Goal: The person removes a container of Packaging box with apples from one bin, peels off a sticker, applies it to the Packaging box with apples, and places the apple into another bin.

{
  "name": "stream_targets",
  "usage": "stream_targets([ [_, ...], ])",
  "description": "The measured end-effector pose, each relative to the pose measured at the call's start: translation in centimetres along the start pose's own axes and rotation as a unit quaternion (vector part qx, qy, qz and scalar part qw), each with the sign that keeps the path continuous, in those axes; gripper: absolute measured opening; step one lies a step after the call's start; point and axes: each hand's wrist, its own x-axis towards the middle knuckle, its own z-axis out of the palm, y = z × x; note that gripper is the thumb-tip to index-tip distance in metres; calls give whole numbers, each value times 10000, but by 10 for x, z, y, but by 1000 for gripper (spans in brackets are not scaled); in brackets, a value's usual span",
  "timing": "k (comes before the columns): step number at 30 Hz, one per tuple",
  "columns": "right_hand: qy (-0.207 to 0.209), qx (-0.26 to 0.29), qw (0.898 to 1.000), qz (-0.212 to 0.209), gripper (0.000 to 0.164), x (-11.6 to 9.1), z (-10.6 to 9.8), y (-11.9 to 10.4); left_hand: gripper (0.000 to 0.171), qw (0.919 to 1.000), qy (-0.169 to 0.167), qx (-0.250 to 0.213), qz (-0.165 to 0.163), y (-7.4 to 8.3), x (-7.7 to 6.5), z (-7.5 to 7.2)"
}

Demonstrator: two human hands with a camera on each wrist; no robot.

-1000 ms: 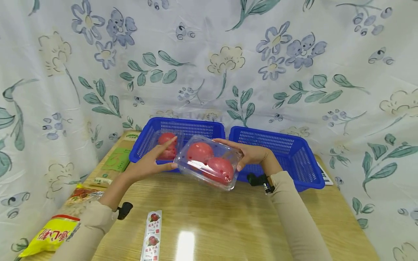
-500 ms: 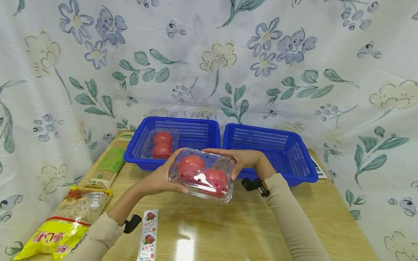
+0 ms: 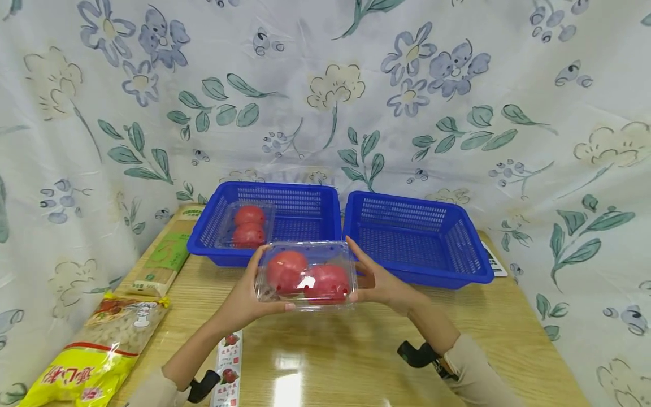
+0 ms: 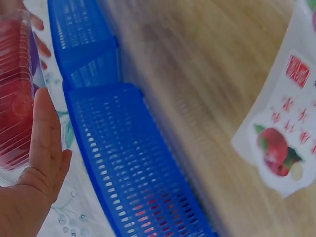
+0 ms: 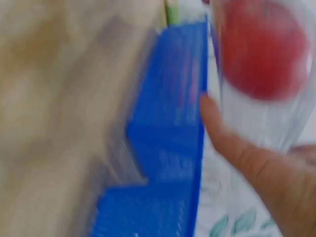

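A clear plastic fruit box (image 3: 307, 281) with two round red fruits (image 3: 287, 271), tomato-like, is held up in front of the baskets. My left hand (image 3: 243, 302) grips its left end, thumb along the lower front edge. At the right end my right hand (image 3: 385, 287) holds it between thumb and fingers; some fingertips are hidden behind the box. The left wrist view shows the left thumb (image 4: 43, 133) against the box's side. In the blurred right wrist view, the right thumb (image 5: 237, 148) lies beside the box (image 5: 261, 123).
A blue basket (image 3: 305, 229) at back left contains a similar fruit box (image 3: 227, 233). Another blue basket (image 3: 407, 251) stands at its right. A strip of fruit stickers (image 3: 228, 362) lies in front. Bagged pasta (image 3: 109, 339) and a green-labelled packet (image 3: 165, 254) lie left.
The left hand has come from over the left basket to grip the box's left end. The box has moved down and left and turned level; the right hand has shifted its hold.
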Motion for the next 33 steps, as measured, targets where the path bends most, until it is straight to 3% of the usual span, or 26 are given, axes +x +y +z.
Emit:
stream_targets([
  [3,682,-319,9968,269,126,-8,26,6,120,9999,102,42,-8,-4,-3,7],
  [7,1614,-720,9824,606,136,-12,49,18,126,9996,62,291,20,-11,-5,19],
  [10,1951,-787,9747,752,139,-13,56,30,129,9991,-101,419,-35,-18,-7,25],
  [15,2104,-916,9687,946,140,-11,54,47,127,9980,-412,468,-62,-33,-3,33],
  [19,2159,-954,9667,985,140,-7,48,60,124,9971,-468,596,-115,-42,3,38],
  [27,2172,-1036,9641,1124,140,1,44,76,124,9962,-686,39,-536,-52,11,40],
  [33,2225,-1186,9592,1283,139,4,41,79,124,9955,-707,-79,-633,-57,15,42],
])
